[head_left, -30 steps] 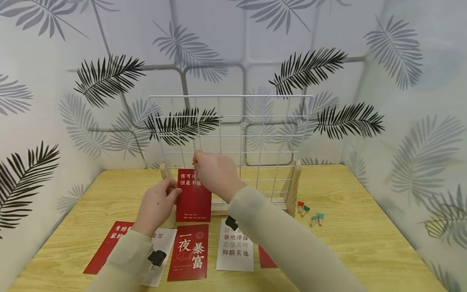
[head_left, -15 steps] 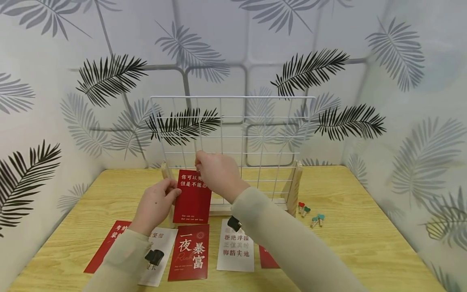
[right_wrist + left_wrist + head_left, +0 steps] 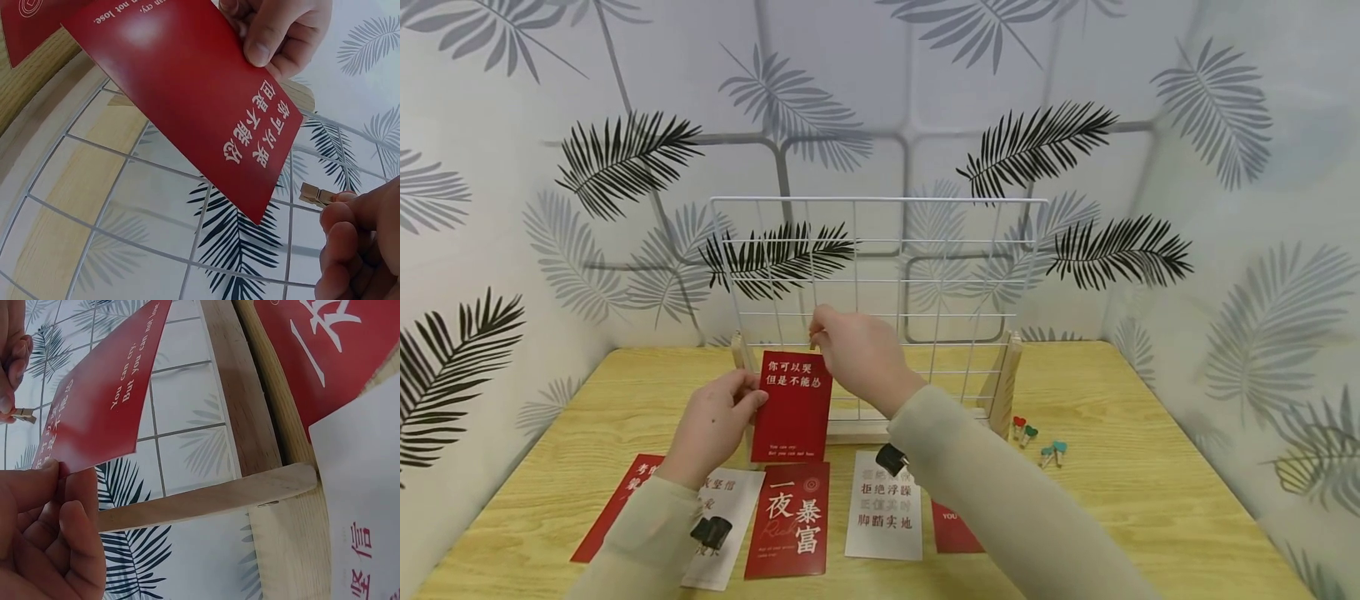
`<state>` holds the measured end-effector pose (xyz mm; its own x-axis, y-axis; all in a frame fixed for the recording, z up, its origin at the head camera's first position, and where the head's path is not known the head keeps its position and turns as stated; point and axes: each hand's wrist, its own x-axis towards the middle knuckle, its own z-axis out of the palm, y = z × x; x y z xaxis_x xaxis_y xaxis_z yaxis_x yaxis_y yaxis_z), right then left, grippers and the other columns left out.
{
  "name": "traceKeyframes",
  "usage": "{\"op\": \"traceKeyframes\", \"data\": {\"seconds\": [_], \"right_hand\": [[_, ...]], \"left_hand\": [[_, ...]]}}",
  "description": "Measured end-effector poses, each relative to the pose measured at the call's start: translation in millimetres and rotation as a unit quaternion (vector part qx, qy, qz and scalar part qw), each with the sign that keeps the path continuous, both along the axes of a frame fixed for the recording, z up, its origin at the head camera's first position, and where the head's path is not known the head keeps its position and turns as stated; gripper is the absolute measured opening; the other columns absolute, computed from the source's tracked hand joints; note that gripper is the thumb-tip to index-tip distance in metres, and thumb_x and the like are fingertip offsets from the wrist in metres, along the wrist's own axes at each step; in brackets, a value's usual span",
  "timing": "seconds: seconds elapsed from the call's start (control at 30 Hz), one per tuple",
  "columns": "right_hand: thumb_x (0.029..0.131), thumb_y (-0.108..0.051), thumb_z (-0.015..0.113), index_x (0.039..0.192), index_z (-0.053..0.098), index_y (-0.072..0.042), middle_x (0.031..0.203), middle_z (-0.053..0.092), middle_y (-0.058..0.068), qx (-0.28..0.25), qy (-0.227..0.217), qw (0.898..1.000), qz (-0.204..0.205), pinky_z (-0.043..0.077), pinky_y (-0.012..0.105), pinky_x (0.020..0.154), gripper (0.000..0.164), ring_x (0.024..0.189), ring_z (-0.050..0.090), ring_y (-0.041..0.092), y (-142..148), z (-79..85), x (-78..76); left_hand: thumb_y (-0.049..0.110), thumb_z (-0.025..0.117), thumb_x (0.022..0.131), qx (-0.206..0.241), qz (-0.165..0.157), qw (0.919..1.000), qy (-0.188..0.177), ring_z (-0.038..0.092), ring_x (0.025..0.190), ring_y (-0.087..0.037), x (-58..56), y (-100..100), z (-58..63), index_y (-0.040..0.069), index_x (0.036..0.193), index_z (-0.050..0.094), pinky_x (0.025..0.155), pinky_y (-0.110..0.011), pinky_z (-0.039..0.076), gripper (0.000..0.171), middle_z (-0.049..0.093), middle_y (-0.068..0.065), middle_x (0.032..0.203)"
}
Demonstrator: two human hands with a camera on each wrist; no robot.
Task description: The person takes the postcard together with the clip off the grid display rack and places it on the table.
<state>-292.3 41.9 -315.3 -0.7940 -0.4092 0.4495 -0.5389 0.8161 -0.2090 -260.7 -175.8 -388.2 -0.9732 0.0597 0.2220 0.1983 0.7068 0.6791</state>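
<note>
My left hand [image 3: 715, 425] pinches a red card [image 3: 792, 412] with white lettering by its left edge, between thumb and fingers. The card hangs upright in front of the lower left part of a white wire grid [image 3: 880, 281]. In my right hand [image 3: 867, 354], just above the card's top right corner, thumb and fingertips pinch a small wooden clothespin [image 3: 317, 194]. The right wrist view shows the clothespin's tip apart from the card, close to the grid wires. In the left wrist view the clothespin [image 3: 24, 415] sits beyond the card's top end.
The grid stands in a wooden base [image 3: 1002, 383]. On the table [image 3: 1097, 500] lie several cards: a red card [image 3: 787, 521], a white card [image 3: 883, 504] and others partly under my sleeves. Several small heart-topped clothespins [image 3: 1052, 452] lie right of the base. A patterned wall stands behind.
The red card has moved slightly down and left, away from the right hand. My right hand has shifted a little right with the clothespin, which no longer overlaps the card's lettering.
</note>
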Motion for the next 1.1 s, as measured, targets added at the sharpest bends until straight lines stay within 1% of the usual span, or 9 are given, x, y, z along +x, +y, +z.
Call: {"op": "traceKeyframes", "data": {"seconds": [0.13,0.27,0.5,0.67,0.83,0.9,1.1], "right_hand": [[0.103,-0.024,0.061,0.108,0.065,-0.020,0.085,0.070,-0.009,-0.004,0.011,1.000,0.005,0.043,0.022,0.049,0.008,0.057,0.054,0.005,6,-1.1,1.9],[0.103,-0.024,0.061,0.108,0.066,-0.019,0.086,0.072,-0.009,-0.003,0.016,1.000,0.011,0.042,0.022,0.047,0.008,0.055,0.053,0.004,11,-0.3,4.6],[0.102,-0.024,0.063,0.108,0.066,-0.019,0.081,0.070,-0.010,-0.009,0.019,1.000,0.018,0.039,0.023,0.046,0.008,0.050,0.048,0.007,17,0.2,9.6],[0.101,-0.023,0.064,0.106,0.067,-0.020,0.083,0.070,-0.010,-0.015,0.017,1.000,0.018,0.040,0.023,0.048,0.007,0.054,0.050,0.007,23,-1.6,13.6],[0.101,-0.022,0.064,0.105,0.068,-0.019,0.088,0.072,-0.010,-0.014,0.017,0.999,0.025,0.043,0.023,0.052,0.007,0.061,0.055,0.005,30,-3.8,16.5],[0.101,-0.021,0.064,0.105,0.068,-0.019,0.090,0.073,-0.010,-0.018,0.016,0.999,0.029,0.043,0.023,0.052,0.006,0.061,0.055,0.006,33,-4.4,17.6],[0.101,-0.023,0.064,0.105,0.068,-0.020,0.088,0.072,-0.012,-0.019,0.025,0.999,0.025,0.039,0.023,0.047,0.006,0.052,0.049,0.005,43,-8.7,19.4]], "left_hand": [[0.019,0.062,0.103,-0.005,0.000,1.0000,0.002,0.061,0.083,-0.022,2.4,-2,0.0,0.010,0.111,0.064,0.074,-0.036,0.051,0.013,0.067,-0.004,0.093],[0.019,0.062,0.102,-0.012,-0.001,0.9999,0.012,0.062,0.083,-0.022,4.5,-4,0.5,0.009,0.111,0.064,0.075,-0.038,0.051,0.013,0.067,-0.004,0.093],[0.018,0.062,0.102,-0.014,-0.001,0.9997,0.019,0.064,0.085,-0.022,8.4,-6,1.7,0.008,0.113,0.064,0.077,-0.040,0.054,0.015,0.069,-0.005,0.095],[0.018,0.062,0.102,-0.018,-0.001,0.9995,0.025,0.065,0.086,-0.022,11.1,-9,2.1,0.008,0.116,0.064,0.079,-0.041,0.054,0.016,0.069,-0.005,0.096],[0.018,0.062,0.103,-0.021,-0.001,0.9994,0.029,0.065,0.086,-0.022,13.2,-14,3.5,0.009,0.117,0.064,0.080,-0.042,0.054,0.017,0.069,-0.003,0.095],[0.018,0.061,0.103,-0.021,-0.002,0.9993,0.031,0.065,0.086,-0.021,13.9,-16,4.1,0.010,0.116,0.064,0.079,-0.042,0.053,0.016,0.069,-0.003,0.095],[0.018,0.061,0.103,-0.023,0.000,0.9992,0.034,0.065,0.086,-0.021,16.5,-20,5.8,0.010,0.115,0.064,0.081,-0.044,0.053,0.015,0.069,-0.002,0.094]]}}
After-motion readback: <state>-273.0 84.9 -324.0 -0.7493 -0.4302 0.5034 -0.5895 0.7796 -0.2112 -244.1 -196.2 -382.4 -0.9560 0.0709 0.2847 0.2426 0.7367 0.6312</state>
